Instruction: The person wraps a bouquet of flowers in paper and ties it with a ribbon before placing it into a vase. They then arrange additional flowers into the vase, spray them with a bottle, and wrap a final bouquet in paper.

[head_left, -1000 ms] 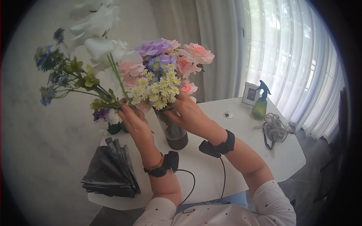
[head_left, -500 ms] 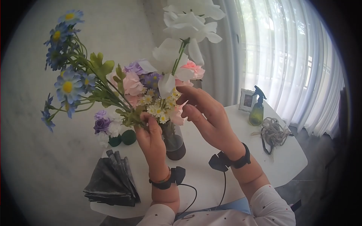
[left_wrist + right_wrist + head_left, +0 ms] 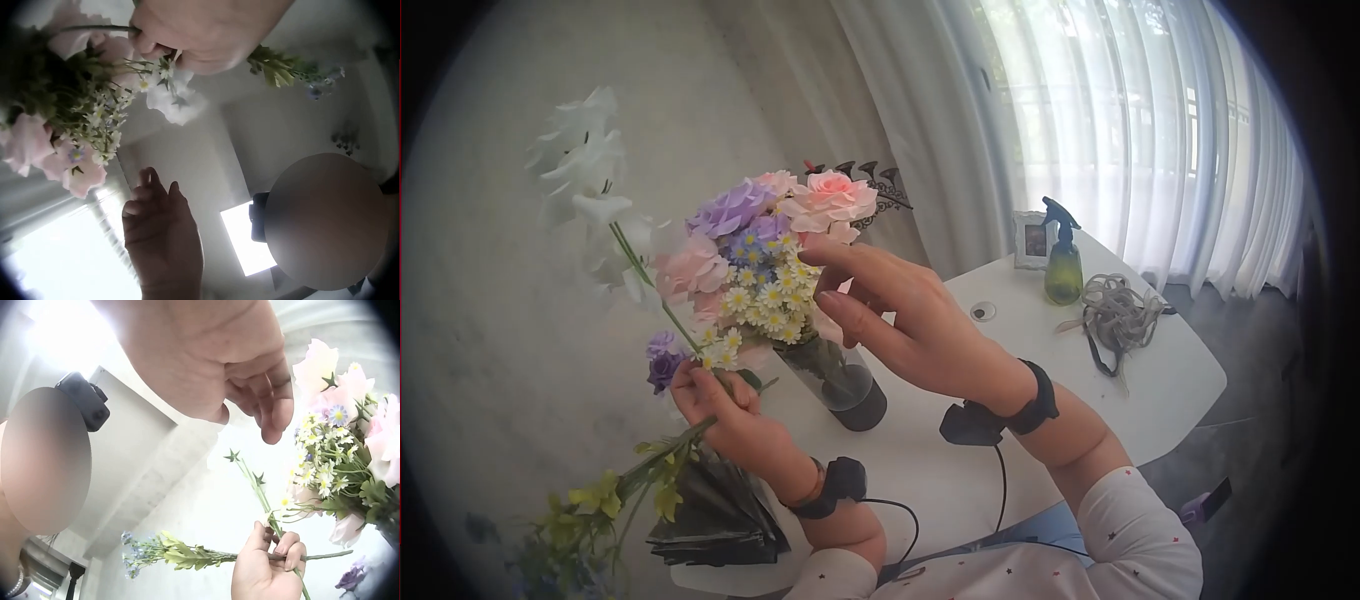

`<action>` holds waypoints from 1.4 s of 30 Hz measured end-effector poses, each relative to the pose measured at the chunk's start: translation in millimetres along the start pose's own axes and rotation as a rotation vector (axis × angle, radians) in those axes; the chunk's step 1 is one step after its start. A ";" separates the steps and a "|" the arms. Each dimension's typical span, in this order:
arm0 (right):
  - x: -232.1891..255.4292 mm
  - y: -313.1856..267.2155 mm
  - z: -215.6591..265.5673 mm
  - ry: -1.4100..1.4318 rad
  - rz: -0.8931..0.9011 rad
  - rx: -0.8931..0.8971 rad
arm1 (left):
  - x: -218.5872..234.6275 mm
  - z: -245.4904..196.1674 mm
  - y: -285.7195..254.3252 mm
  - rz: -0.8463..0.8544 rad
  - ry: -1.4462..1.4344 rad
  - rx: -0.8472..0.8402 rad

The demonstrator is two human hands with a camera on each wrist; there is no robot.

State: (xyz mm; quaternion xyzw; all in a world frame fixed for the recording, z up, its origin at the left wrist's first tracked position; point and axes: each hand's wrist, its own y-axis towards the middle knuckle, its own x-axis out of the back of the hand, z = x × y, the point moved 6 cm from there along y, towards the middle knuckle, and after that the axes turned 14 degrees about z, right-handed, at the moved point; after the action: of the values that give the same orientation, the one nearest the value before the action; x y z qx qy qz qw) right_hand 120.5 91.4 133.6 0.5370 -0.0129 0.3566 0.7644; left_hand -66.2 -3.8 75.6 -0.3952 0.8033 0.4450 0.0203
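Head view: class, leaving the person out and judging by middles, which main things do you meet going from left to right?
White flowers, small purple flowers, daisies, vase, small round disc, photo frame, spray bottle, bundle of ribbon.

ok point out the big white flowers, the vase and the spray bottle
Big white flowers (image 3: 603, 208), head view, petals near the middle
Vase (image 3: 838, 386), head view, its side wall
Spray bottle (image 3: 1063, 276), head view, its green body

smooth, glassy vase (image 3: 836, 384); matt, cloth-like pink rose (image 3: 832, 203)
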 end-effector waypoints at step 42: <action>-75.9 40.4 -28.1 -0.008 0.143 0.078 | 0.9 21.3 11.3 0.313 -0.243 0.206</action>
State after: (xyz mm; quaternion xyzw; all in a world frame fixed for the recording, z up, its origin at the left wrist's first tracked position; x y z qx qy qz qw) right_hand 31.1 81.2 123.9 0.5654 -0.0400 0.4083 0.7155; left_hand -81.0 14.5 70.4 -0.2050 0.8877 0.4028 0.0877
